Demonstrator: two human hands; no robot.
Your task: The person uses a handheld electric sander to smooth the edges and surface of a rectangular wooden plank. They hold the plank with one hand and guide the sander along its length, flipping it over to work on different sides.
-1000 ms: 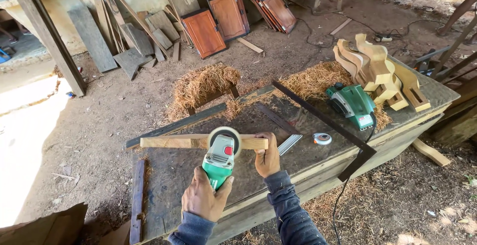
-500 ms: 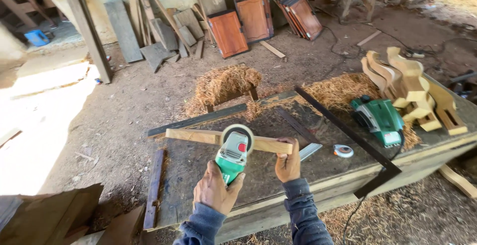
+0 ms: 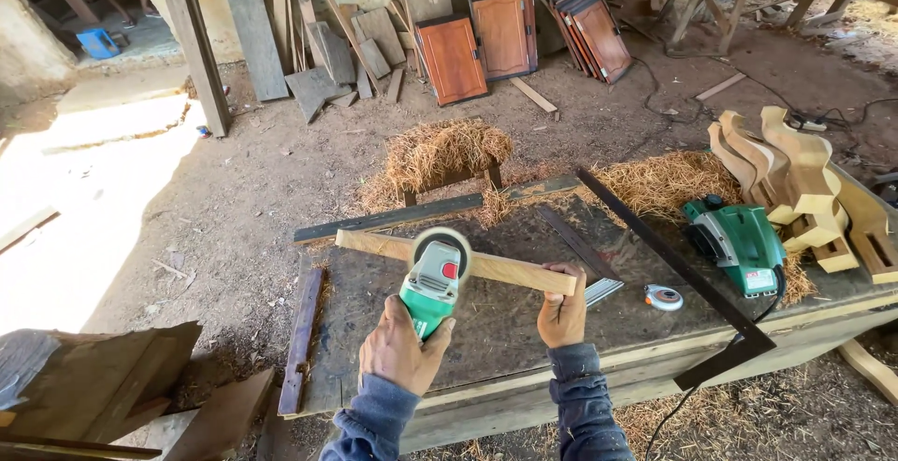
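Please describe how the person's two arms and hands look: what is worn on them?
Both arms wear long blue-grey knit sleeves, bunched in folds, ending in ribbed cuffs at the wrists. The left hand and the right hand are bare: no gloves, and I see no rings or watch.

On the dark weathered wooden surface (image 3: 524,330), the long pale wooden strip (image 3: 505,269) lies crosswise, with the green angle grinder (image 3: 432,285) over its middle. Right of it lie the small round tape measure (image 3: 662,297), the large black steel square (image 3: 683,269) and the green electric planer (image 3: 739,241); behind the planer stand the pale curved wooden legs (image 3: 795,180).

One grinder (image 3: 432,285), one planer (image 3: 741,241), three cabinet doors (image 3: 505,33)
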